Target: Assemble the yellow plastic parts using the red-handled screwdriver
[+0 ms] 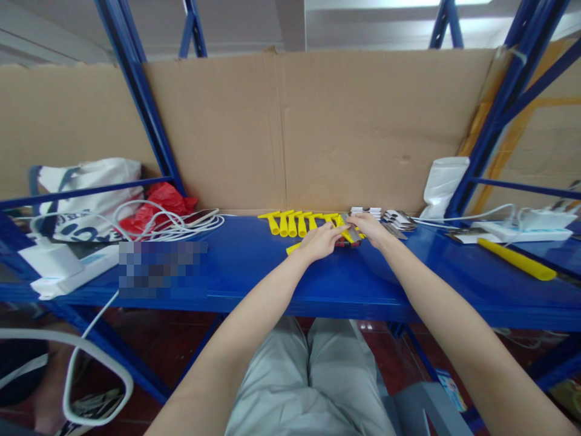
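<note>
My left hand (321, 241) and my right hand (368, 227) meet over the blue shelf top. Between their fingers is a small grey flat piece (352, 234), partly covered; both hands appear closed on it. Something dark red (347, 242) lies just beneath. Left of my hands stretches a row of several yellow T-shaped plastic tools (293, 224), handle ends toward me. Part of another yellow piece (293, 248) shows beside my left wrist. Behind my right hand lie small white-and-black packets (365, 211), with more packets (399, 221) to the right.
A cardboard sheet (345, 133) backs the blue shelf (254, 272). White cables (181, 223), a red bag (163, 206) and a power strip (97, 266) occupy the left. To the right are a white pouch (443, 188), another power strip (526, 232) and a long yellow piece (517, 260).
</note>
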The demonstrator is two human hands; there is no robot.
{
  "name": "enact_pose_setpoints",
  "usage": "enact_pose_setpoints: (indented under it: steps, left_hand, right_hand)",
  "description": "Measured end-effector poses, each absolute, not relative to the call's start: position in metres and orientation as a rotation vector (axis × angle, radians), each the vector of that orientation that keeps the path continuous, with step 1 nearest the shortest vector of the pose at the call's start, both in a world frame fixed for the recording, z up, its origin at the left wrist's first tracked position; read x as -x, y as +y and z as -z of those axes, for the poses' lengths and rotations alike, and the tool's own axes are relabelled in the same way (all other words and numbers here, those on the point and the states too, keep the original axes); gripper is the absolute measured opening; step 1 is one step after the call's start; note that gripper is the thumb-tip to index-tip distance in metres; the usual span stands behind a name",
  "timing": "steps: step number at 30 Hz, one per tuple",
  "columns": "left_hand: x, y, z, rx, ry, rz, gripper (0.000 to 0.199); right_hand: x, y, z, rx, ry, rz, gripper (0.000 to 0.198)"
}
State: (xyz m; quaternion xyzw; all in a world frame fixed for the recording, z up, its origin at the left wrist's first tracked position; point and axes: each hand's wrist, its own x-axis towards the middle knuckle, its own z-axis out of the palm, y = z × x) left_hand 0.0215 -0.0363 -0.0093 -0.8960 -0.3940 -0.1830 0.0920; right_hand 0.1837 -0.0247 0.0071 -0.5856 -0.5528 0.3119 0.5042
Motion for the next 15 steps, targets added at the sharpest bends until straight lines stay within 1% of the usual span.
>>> enact_pose_setpoints:
  steps: [11, 13, 15]
  left_hand:
    - [-0.021, -0.037, 0.007, 2.649, -1.196, 0.553, 0.046]
    - [-0.021, -0.036, 0.007, 2.627, -1.237, 0.571, 0.047]
    - [-0.021, -0.035, 0.007, 2.607, -1.275, 0.591, 0.047]
  right_hand:
    - [-0.191, -0.018, -0.003, 1.369, -1.419, -0.776, 0.013]
    - [-0.195, -0.016, -0.003, 1.411, -1.467, -0.673, 0.020]
    - [-0.201, -0.014, -0.003, 1.567, -1.551, -0.409, 0.025]
